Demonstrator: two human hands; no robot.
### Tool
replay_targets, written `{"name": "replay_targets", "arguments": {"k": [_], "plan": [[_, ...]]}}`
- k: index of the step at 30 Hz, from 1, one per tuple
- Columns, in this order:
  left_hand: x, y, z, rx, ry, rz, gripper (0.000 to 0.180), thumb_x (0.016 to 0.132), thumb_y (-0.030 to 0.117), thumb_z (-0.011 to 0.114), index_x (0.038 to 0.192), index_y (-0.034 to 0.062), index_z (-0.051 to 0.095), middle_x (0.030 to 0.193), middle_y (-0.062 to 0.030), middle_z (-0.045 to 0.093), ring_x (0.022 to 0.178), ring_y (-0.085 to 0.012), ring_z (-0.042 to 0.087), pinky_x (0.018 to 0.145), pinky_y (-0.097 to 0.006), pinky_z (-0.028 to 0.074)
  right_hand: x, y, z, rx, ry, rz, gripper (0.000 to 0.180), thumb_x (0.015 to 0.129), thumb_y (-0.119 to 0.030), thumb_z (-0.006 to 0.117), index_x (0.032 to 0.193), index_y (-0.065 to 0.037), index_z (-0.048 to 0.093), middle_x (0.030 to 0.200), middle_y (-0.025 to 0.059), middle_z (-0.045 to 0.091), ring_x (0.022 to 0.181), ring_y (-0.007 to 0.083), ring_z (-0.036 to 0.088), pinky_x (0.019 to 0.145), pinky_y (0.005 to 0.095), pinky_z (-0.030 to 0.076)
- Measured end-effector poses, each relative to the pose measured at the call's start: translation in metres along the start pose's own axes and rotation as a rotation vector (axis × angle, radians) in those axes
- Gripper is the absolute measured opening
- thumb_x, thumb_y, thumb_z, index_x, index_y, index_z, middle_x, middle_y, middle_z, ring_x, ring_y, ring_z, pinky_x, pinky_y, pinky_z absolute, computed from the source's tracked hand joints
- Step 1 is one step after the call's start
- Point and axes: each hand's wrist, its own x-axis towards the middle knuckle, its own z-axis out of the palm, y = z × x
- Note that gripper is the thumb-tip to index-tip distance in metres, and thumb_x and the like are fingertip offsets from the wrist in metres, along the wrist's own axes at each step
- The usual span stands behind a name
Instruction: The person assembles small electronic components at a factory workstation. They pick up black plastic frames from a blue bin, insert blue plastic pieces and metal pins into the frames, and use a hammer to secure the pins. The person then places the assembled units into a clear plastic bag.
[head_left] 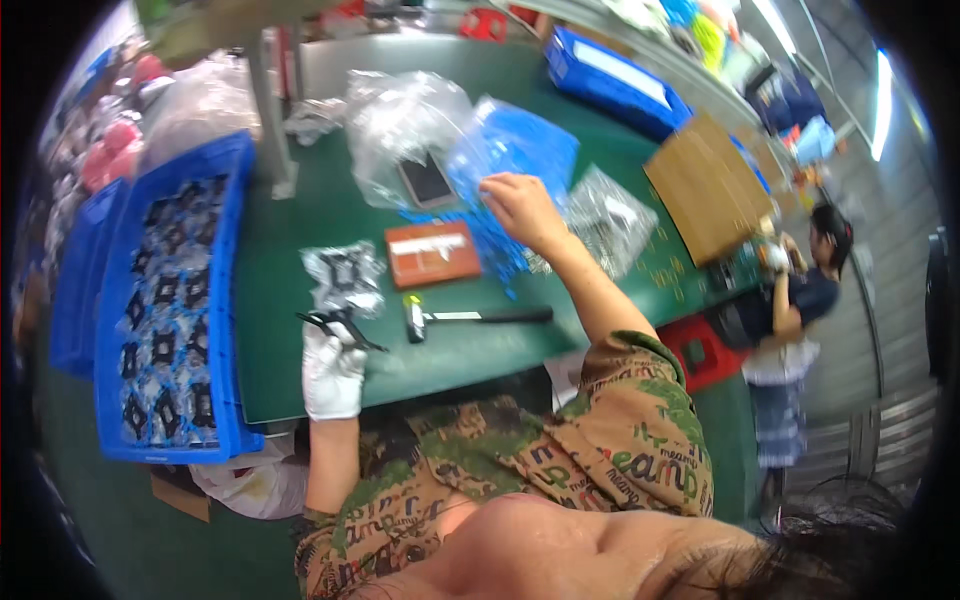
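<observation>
My left hand (333,375), in a white glove, grips a thin black frame-like part (345,328) near the table's front edge. My bare right hand (522,212) is over a heap of small blue pieces (495,245), its fingers drawn together; whatever they hold is too small to make out. Between the hands lies a reddish-brown block (433,253) with a white label. A hammer (470,316) with a black handle rests just in front of it. Beyond my left hand, a clear bag (343,278) with a dark part inside lies on the green table (285,350).
At left stands a blue crate (243,300) of bagged black parts. Clear bags (395,110), a blue bag (540,145) and a phone (427,182) lie farther back. A cardboard box (705,190) and a blue bin (615,85) stand right. A co-worker (815,275) works beyond them.
</observation>
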Motion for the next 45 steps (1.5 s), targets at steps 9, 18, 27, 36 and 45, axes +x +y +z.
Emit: {"name": "replay_targets", "arguments": {"k": [9, 18, 27, 36, 45], "plan": [[-0.015, -0.056, 0.041, -0.316, 0.213, -0.319, 0.035, 0.105, 0.007, 0.058, 0.139, 0.0092, 0.055, 0.112, -0.0052, 0.060, 0.100, -0.0153, 0.064, 0.082, -0.033, 0.062, -0.172, -0.059, -0.076, 0.012, 0.080, 0.407, 0.014, 0.097, -0.017, 0.067, 0.106, -0.009, 0.073, 0.099, 0.0062, 0.074, 0.094, 0.0266, 0.069, 0.089, 0.0407, 0.046], [-0.021, -0.056, 0.065, -0.495, 0.151, -0.200, 0.044, 0.102, 0.017, 0.065, 0.143, 0.0041, 0.055, 0.101, -0.0031, 0.048, 0.084, -0.0102, 0.054, 0.059, -0.020, 0.050, -0.200, -0.071, -0.066, -0.024, 0.070, 0.424, 0.019, 0.094, -0.019, 0.070, 0.111, -0.009, 0.073, 0.105, 0.0056, 0.072, 0.105, 0.0265, 0.065, 0.101, 0.0427, 0.042], [0.037, -0.029, 0.066, -0.372, 0.117, -0.090, 0.022, 0.102, 0.006, 0.062, 0.122, -0.0009, 0.067, 0.119, -0.0079, 0.072, 0.107, -0.0194, 0.064, 0.070, -0.027, 0.052, -0.188, -0.103, -0.031, -0.035, -0.096, 0.340, 0.031, 0.093, -0.028, 0.072, 0.121, -0.014, 0.067, 0.127, 0.0058, 0.065, 0.132, 0.0288, 0.055, 0.118, 0.0574, 0.031], [-0.008, -0.080, 0.047, 0.093, 0.308, -0.234, 0.022, 0.106, 0.013, 0.055, 0.127, 0.0061, 0.060, 0.097, -0.0052, 0.061, 0.093, -0.0196, 0.061, 0.088, -0.039, 0.053, -0.226, -0.065, -0.064, -0.145, 0.101, 0.442, 0.020, 0.089, -0.010, 0.070, 0.109, -0.012, 0.073, 0.109, 0.0041, 0.071, 0.112, 0.0258, 0.062, 0.103, 0.0449, 0.041], [-0.028, -0.105, 0.099, 0.750, 0.145, -0.332, 0.052, 0.104, 0.013, 0.052, 0.154, 0.0031, 0.043, 0.098, 0.0014, 0.059, 0.081, -0.0061, 0.052, 0.079, -0.025, 0.050, -0.218, -0.003, -0.054, -0.261, -0.095, 0.412, 0.018, 0.092, -0.011, 0.067, 0.108, -0.010, 0.074, 0.103, 0.0059, 0.066, 0.103, 0.0282, 0.062, 0.089, 0.0408, 0.048]]}}
